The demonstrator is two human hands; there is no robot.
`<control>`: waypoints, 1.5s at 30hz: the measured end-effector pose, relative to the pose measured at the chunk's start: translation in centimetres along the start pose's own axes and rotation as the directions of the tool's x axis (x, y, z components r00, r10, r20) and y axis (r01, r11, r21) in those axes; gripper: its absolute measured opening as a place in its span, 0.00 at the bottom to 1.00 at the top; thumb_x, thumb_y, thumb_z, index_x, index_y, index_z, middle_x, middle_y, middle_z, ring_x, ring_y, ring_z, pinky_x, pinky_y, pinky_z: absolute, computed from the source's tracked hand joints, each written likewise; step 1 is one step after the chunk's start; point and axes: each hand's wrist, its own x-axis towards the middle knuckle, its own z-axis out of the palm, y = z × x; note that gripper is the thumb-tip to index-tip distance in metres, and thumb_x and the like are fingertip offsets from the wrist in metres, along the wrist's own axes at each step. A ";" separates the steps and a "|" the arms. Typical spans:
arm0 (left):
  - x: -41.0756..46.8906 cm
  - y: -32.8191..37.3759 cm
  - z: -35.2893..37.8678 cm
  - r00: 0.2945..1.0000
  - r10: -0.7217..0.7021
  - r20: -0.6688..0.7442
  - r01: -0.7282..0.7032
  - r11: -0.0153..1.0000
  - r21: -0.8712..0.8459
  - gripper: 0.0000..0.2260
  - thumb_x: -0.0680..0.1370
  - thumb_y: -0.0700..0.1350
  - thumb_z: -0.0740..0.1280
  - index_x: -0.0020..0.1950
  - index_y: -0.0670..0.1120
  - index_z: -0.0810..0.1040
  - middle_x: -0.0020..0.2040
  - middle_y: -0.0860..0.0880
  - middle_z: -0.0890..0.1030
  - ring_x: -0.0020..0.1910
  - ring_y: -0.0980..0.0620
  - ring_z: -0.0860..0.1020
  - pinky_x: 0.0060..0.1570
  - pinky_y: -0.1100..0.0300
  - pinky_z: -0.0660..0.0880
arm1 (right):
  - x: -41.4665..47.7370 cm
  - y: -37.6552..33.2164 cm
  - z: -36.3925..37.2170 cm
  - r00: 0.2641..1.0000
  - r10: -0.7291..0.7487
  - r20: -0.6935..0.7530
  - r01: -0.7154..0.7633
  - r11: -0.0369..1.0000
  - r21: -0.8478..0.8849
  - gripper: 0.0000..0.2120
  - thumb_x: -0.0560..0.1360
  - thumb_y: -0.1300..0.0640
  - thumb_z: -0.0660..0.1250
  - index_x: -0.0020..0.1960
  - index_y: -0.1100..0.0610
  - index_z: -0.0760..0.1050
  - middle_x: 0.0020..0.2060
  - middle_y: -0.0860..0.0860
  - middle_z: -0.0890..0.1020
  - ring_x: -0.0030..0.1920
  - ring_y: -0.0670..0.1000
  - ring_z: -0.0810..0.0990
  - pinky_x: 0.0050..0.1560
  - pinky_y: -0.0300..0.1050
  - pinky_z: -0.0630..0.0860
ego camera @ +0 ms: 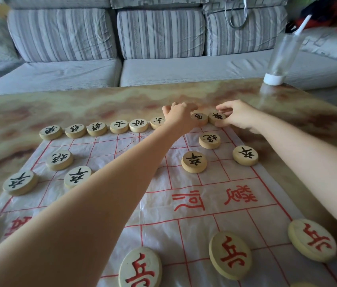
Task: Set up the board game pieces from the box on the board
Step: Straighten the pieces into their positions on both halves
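A white plastic board sheet with a red grid lies on the marble table. Round wooden pieces with black characters line its far edge, from the leftmost piece to the rightmost. My right hand pinches that rightmost black piece at the far right corner. My left hand reaches across the board with curled fingers over the back row, just left of a black piece; whatever is under its fingers is hidden. Red-character pieces stand on the near side.
More black pieces sit on inner rows. A clear upside-down bottle with a white cap stands at the table's far right corner. A grey striped sofa runs behind the table. No box is visible.
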 end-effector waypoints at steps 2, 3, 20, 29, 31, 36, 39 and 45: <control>0.1 -0.4 0.2 0.999 -0.016 -0.028 0.016 1.000 -0.005 0.15 0.72 0.59 0.67 0.57 0.57 0.75 0.58 0.53 0.79 0.63 0.48 0.69 0.56 0.54 0.57 | 0.0 0.1 0.2 1.000 -0.009 -0.017 0.008 1.000 -0.027 0.32 0.65 0.58 0.77 0.67 0.60 0.70 0.62 0.54 0.75 0.58 0.50 0.73 0.61 0.41 0.67; 0.2 -0.6 0.4 0.999 -0.020 -0.046 0.020 1.000 -0.002 0.11 0.72 0.58 0.67 0.52 0.57 0.75 0.57 0.52 0.80 0.62 0.48 0.69 0.54 0.54 0.57 | 0.0 0.2 0.2 1.000 -0.012 -0.028 0.011 0.999 -0.038 0.33 0.65 0.57 0.77 0.67 0.60 0.70 0.62 0.54 0.75 0.56 0.49 0.72 0.61 0.41 0.67; -0.1 -0.6 0.7 0.994 -0.018 -0.105 0.022 0.999 0.039 0.25 0.65 0.65 0.69 0.57 0.52 0.78 0.54 0.52 0.81 0.61 0.47 0.66 0.58 0.53 0.58 | 0.0 0.8 0.8 0.988 -0.008 -0.152 0.004 1.000 -0.025 0.32 0.62 0.52 0.78 0.63 0.59 0.73 0.53 0.52 0.76 0.56 0.51 0.75 0.61 0.44 0.69; 0.1 -0.6 0.7 0.998 -0.019 -0.063 0.022 0.999 0.041 0.27 0.68 0.66 0.66 0.60 0.51 0.77 0.56 0.51 0.81 0.62 0.47 0.66 0.58 0.53 0.57 | 0.0 1.0 0.6 0.994 -0.020 -0.112 0.019 1.000 -0.009 0.28 0.65 0.57 0.77 0.63 0.59 0.75 0.57 0.56 0.79 0.52 0.48 0.74 0.60 0.43 0.70; 0.0 -0.6 0.7 0.998 -0.023 -0.055 0.025 0.999 0.044 0.26 0.69 0.66 0.66 0.60 0.52 0.77 0.55 0.51 0.81 0.62 0.47 0.65 0.57 0.53 0.57 | -0.1 1.0 0.7 0.993 -0.023 -0.113 0.023 1.000 0.001 0.27 0.66 0.57 0.76 0.63 0.60 0.75 0.57 0.56 0.79 0.52 0.48 0.74 0.59 0.41 0.69; -0.3 -0.7 0.7 0.998 -0.013 -0.060 0.015 0.999 0.031 0.26 0.69 0.66 0.66 0.61 0.53 0.76 0.53 0.51 0.82 0.61 0.47 0.65 0.56 0.53 0.57 | -0.1 1.1 0.8 0.992 -0.038 -0.117 0.039 0.999 0.006 0.27 0.67 0.58 0.76 0.64 0.61 0.74 0.58 0.56 0.79 0.52 0.47 0.73 0.58 0.40 0.68; -0.4 -0.7 0.7 0.998 -0.019 -0.055 0.021 0.999 0.037 0.26 0.69 0.65 0.66 0.62 0.53 0.76 0.52 0.50 0.82 0.61 0.47 0.65 0.56 0.53 0.57 | -0.1 1.0 0.8 0.993 -0.034 -0.115 0.035 0.999 0.007 0.27 0.67 0.59 0.75 0.64 0.61 0.73 0.59 0.57 0.79 0.52 0.47 0.73 0.60 0.41 0.68; -0.4 -0.6 0.4 1.000 -0.022 -0.017 0.022 0.999 0.036 0.28 0.69 0.65 0.66 0.65 0.52 0.71 0.58 0.53 0.80 0.64 0.48 0.63 0.56 0.54 0.56 | -0.3 1.0 0.7 0.995 0.003 -0.097 -0.001 1.000 0.021 0.31 0.66 0.59 0.76 0.67 0.60 0.71 0.62 0.56 0.77 0.57 0.49 0.74 0.64 0.44 0.68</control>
